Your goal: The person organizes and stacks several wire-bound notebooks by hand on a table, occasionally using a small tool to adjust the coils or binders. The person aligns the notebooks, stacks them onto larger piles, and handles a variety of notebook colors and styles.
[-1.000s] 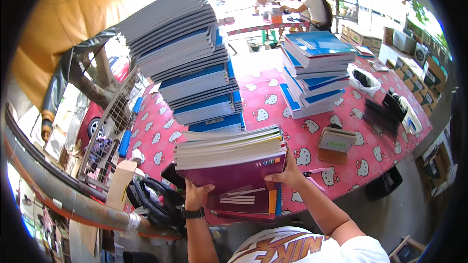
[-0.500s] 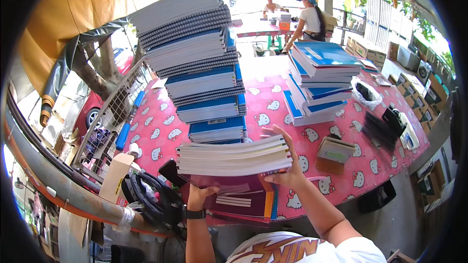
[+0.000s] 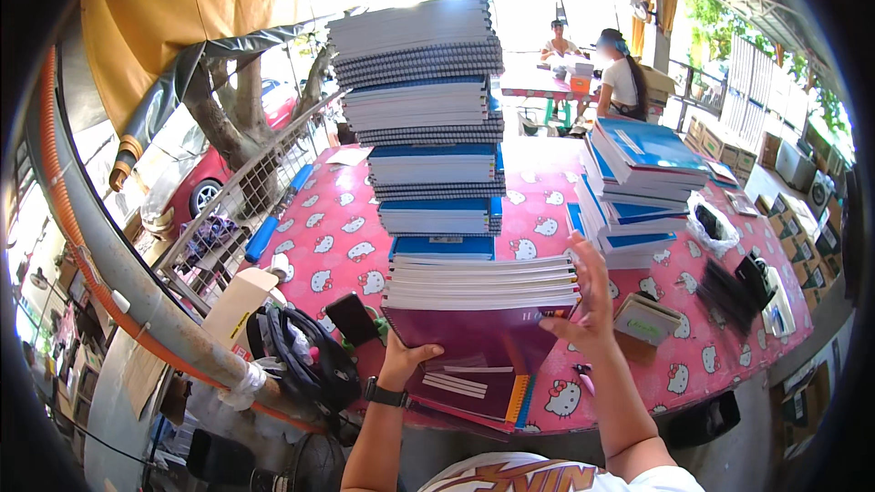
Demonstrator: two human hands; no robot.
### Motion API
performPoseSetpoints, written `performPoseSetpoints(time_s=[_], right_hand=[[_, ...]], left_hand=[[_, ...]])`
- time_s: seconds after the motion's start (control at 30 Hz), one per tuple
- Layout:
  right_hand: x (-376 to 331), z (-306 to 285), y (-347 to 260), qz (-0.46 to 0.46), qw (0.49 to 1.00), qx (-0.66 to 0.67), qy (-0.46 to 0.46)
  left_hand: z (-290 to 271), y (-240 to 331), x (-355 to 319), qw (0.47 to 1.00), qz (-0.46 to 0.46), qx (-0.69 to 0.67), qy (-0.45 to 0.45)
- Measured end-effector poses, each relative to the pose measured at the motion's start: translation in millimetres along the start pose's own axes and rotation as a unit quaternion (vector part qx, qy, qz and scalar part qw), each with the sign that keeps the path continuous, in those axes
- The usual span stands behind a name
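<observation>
Pink cat-print tablecloth (image 3: 314, 239), purple-covered workbook stack (image 3: 474, 328) at its near edge

Compared with half a second ago, I see the workbook stack tipped so that its front cover shows more fully, where page edges filled more of my view. My right hand (image 3: 591, 310) has changed too: its fingertips reached over the top edge then, and now the fingers stand extended beside the right edge, thumb over the cover's corner; how firmly it presses I cannot tell. My left hand (image 3: 407, 363) grips the lower left side, thumb in front. White page edges fan across the top of the stack, which sits before a tall pile of spiral notebooks (image 3: 424, 109). Under it shows another purple cover (image 3: 497, 389) with pale strips, beside an orange spiral binding (image 3: 519, 397).
</observation>
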State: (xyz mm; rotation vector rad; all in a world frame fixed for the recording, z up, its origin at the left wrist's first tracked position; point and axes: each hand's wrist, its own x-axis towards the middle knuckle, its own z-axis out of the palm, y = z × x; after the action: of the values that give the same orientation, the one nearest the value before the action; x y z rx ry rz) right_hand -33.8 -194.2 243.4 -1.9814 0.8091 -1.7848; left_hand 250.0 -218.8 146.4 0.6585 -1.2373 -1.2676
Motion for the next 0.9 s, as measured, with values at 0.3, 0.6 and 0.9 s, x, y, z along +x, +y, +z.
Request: performPoseSetpoints(time_s=[0.3, 0.6, 0.9], right_hand=[[0.8, -8.8, -8.1, -0.069, 0.975, -0.205, -0.061], [-26.2, -23.0, 14.3, 0.237, 0.963, 0.112, -0.059], [7.0, -51.8, -85.2, 0.021, 0.931, -0.293, -0.215]], left_hand=[[5.6, 2.4, -0.7, 0.999, 0.025, 0.009, -0.018], [14.9, -5.7, 3.4, 0.998, 0.025, 0.043, -0.04], [107.9, 164.9, 20.7, 0.722, 0.4, 0.545, -0.151]])
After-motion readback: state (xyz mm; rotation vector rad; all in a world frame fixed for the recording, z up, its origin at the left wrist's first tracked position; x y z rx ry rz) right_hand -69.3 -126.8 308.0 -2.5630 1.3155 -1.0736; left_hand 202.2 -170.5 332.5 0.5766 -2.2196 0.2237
